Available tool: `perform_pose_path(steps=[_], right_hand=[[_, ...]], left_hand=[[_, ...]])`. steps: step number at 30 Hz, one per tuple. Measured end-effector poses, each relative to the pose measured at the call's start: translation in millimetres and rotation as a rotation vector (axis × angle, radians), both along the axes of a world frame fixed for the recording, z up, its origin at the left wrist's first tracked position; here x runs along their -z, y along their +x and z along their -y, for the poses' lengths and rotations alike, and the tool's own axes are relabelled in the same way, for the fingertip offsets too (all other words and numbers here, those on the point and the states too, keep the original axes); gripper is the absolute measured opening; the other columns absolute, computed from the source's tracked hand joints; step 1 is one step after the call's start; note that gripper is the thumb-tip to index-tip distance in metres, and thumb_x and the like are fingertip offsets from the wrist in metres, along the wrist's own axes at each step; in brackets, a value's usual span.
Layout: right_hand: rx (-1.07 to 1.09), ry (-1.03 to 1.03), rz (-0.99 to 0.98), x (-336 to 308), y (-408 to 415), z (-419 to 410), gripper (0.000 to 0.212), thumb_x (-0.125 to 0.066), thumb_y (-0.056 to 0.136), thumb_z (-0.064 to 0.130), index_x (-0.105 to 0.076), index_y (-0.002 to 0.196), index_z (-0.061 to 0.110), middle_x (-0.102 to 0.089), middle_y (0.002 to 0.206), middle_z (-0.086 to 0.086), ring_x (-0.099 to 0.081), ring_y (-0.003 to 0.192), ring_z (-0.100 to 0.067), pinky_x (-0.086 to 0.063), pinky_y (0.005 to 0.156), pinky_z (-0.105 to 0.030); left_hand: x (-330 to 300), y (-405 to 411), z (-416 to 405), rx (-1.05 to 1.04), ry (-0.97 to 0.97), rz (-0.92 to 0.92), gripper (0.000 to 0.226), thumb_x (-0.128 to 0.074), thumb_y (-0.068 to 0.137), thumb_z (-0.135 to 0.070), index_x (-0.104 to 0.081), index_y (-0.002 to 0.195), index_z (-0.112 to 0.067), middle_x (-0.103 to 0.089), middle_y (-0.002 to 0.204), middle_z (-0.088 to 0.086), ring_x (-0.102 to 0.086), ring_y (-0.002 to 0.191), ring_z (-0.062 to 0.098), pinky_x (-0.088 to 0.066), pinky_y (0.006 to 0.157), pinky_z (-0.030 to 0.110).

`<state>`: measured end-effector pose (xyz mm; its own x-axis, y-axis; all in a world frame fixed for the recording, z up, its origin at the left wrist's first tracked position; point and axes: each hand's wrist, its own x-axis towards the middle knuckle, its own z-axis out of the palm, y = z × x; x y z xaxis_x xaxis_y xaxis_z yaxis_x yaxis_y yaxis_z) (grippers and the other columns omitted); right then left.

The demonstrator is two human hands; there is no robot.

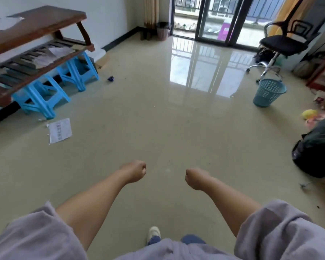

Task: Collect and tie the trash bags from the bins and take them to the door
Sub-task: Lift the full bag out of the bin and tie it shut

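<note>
Currently both my hands — left hand (134, 170), right hand (194, 177) — are curled into empty fists, presumably between pickups; black trash bag (316, 147) sits right of blue basket (269, 92), lined pink bin (162, 30) far beyond it.
</note>
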<state>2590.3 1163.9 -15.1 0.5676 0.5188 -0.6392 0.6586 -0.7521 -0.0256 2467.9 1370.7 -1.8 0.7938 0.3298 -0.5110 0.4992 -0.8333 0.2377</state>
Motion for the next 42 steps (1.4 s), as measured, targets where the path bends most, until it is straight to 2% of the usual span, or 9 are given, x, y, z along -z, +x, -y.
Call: perform_pose_path(steps=[6, 10, 18, 23, 26, 32, 36, 42], right_hand=[[0.111, 0.069, 0.022, -3.9, 139.5, -77.6, 0.031, -0.030, 0.099, 0.020, -0.055, 0.113, 0.008, -0.057, 0.125, -0.013, -0.057, 0.113, -0.030, -0.044, 0.084, -0.031], [0.122, 0.093, 0.047, 0.1, 249.3, -123.4, 0.032, -0.032, 0.098, 0.022, -0.056, 0.115, 0.010, -0.057, 0.126, -0.013, -0.056, 0.114, -0.031, -0.045, 0.088, -0.034], [-0.115, -0.128, 0.024, -2.7, 466.8, -217.6, 0.036, -0.031, 0.100, 0.013, -0.045, 0.133, 0.007, -0.048, 0.137, -0.011, -0.048, 0.125, -0.030, -0.045, 0.092, -0.037], [-0.046, 0.022, 0.005, -0.8, 562.2, -315.4, 0.031, -0.037, 0.095, 0.018, -0.059, 0.114, 0.007, -0.061, 0.118, -0.016, -0.058, 0.109, -0.033, -0.045, 0.086, -0.039], [-0.057, 0.062, 0.002, 7.0, 625.5, -384.6, 0.029, -0.039, 0.093, 0.017, -0.060, 0.111, 0.008, -0.062, 0.115, -0.016, -0.059, 0.107, -0.033, -0.045, 0.084, -0.039], [-0.096, 0.047, 0.029, 3.8, 755.3, -512.6, 0.033, -0.029, 0.099, 0.014, -0.049, 0.125, 0.006, -0.054, 0.132, -0.012, -0.054, 0.120, -0.029, -0.046, 0.091, -0.036], [-0.061, 0.065, 0.003, -8.8, 831.0, -571.6, 0.028, -0.028, 0.101, 0.015, -0.048, 0.119, 0.014, -0.051, 0.133, -0.013, -0.053, 0.111, -0.023, -0.042, 0.089, -0.033], [0.072, 0.083, -0.010, 8.6, 958.5, -638.8, 0.034, -0.029, 0.099, 0.019, -0.049, 0.124, 0.009, -0.054, 0.133, -0.011, -0.053, 0.119, -0.030, -0.042, 0.093, -0.034]], left_hand=[[-11.6, 153.6, -83.8, 0.051, 0.011, 0.022, 0.032, -0.039, 0.093, -0.022, -0.063, 0.112, -0.015, -0.063, 0.122, 0.010, -0.060, 0.108, 0.028, -0.048, 0.088, 0.032], [-0.9, 266.1, -125.2, 0.080, -0.002, 0.036, 0.032, -0.039, 0.093, -0.020, -0.064, 0.110, -0.013, -0.064, 0.119, 0.010, -0.060, 0.106, 0.028, -0.048, 0.086, 0.032], [1.7, 459.5, -220.3, -0.011, -0.042, 0.072, 0.030, -0.040, 0.092, -0.021, -0.065, 0.108, -0.018, -0.065, 0.119, 0.008, -0.060, 0.107, 0.027, -0.049, 0.087, 0.031], [18.7, 546.2, -304.1, -0.090, -0.059, 0.014, 0.031, -0.040, 0.091, -0.021, -0.065, 0.108, -0.017, -0.065, 0.118, 0.008, -0.060, 0.107, 0.028, -0.049, 0.087, 0.032], [30.8, 609.1, -365.7, -0.103, -0.062, 0.004, 0.030, -0.040, 0.091, -0.022, -0.065, 0.107, -0.016, -0.066, 0.116, 0.009, -0.061, 0.105, 0.029, -0.050, 0.088, 0.033], [16.8, 749.9, -492.8, -0.026, -0.032, 0.001, 0.032, -0.039, 0.091, -0.019, -0.065, 0.108, -0.013, -0.065, 0.118, 0.011, -0.061, 0.106, 0.030, -0.049, 0.088, 0.033], [3.1, 839.9, -556.6, 0.037, -0.018, -0.002, 0.033, -0.038, 0.093, -0.019, -0.064, 0.112, -0.012, -0.064, 0.120, 0.013, -0.060, 0.108, 0.030, -0.047, 0.087, 0.031], [13.5, 974.9, -620.0, 0.100, -0.042, -0.020, 0.033, -0.039, 0.093, -0.019, -0.064, 0.111, -0.012, -0.064, 0.121, 0.013, -0.059, 0.108, 0.029, -0.047, 0.089, 0.031]])
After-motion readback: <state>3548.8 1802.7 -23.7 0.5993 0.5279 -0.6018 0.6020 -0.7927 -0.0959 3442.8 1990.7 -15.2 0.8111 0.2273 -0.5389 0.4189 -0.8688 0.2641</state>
